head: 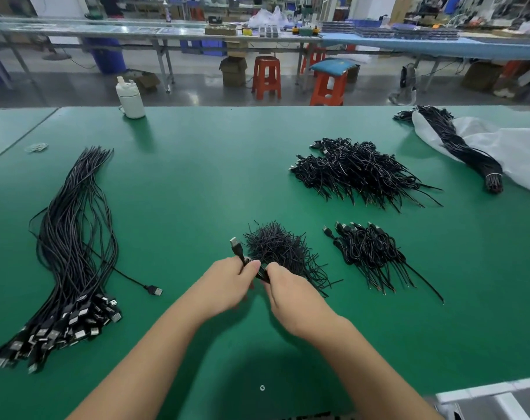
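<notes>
My left hand [227, 283] and my right hand [291, 295] meet at the middle of the green table [197, 177]. Together they grip one coiled black USB cable [238, 248], its silver plug sticking up past my left fingers. Just behind the hands lies a heap of short black twist ties [278, 247]. A long loose bundle of straight USB cables [72, 247] stretches along the left side, plugs toward me. On the right sit a small pile of coiled cables [369, 253] and a larger pile [357, 171] farther back.
A white bottle [131, 100] stands at the table's far edge. A tied cable bundle [460, 147] lies on a white bag [518, 147] at far right. One loose cable end [154, 290] lies left of my hands. Red stools and benches stand beyond the table.
</notes>
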Demonstrator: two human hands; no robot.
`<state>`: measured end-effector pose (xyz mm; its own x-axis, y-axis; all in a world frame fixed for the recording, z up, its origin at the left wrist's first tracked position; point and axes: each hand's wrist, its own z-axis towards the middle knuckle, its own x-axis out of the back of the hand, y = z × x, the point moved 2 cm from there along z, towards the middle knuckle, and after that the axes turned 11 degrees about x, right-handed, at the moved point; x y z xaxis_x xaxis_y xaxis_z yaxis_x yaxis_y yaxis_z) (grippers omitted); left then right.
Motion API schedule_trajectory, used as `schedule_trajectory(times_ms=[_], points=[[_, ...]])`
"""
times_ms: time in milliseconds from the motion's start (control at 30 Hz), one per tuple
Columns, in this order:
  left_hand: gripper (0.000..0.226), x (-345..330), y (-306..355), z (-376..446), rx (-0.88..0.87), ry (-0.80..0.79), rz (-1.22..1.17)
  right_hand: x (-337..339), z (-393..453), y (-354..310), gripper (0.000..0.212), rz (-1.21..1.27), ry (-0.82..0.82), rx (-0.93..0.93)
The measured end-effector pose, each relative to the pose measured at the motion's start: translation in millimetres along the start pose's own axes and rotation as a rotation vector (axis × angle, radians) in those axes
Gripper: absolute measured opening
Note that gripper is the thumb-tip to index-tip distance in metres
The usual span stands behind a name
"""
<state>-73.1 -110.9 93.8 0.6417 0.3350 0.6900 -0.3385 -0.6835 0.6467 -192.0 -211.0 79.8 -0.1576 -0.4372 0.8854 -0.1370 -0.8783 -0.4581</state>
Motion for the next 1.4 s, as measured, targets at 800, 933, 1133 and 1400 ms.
schedule_trajectory(times_ms=[800, 933, 1133, 1400], points=[[0.008, -3.9, -35.0, 62.4, -0.011, -0.046, -0.263, -4.0, 8.7, 20.7, 0.031, 0.510, 0.190, -0.330], [0.026, -18.0, -65.9, 75.5, 0.084, 0.196, 0.163, -3.8, -0.7, 30.8, 0.033, 0.518, 0.179, -0.377], [0.029, -37.6, -55.1, 81.0, 0.066, 0.268, 0.183, -12.0, -7.4, 31.0, 0.035, 0.511, 0.158, -0.402], [0.012, -47.7, -42.8, 88.9, -0.014, 0.396, 0.223, -12.1, -5.8, 27.1, 0.035, 0.447, 0.058, -0.296]])
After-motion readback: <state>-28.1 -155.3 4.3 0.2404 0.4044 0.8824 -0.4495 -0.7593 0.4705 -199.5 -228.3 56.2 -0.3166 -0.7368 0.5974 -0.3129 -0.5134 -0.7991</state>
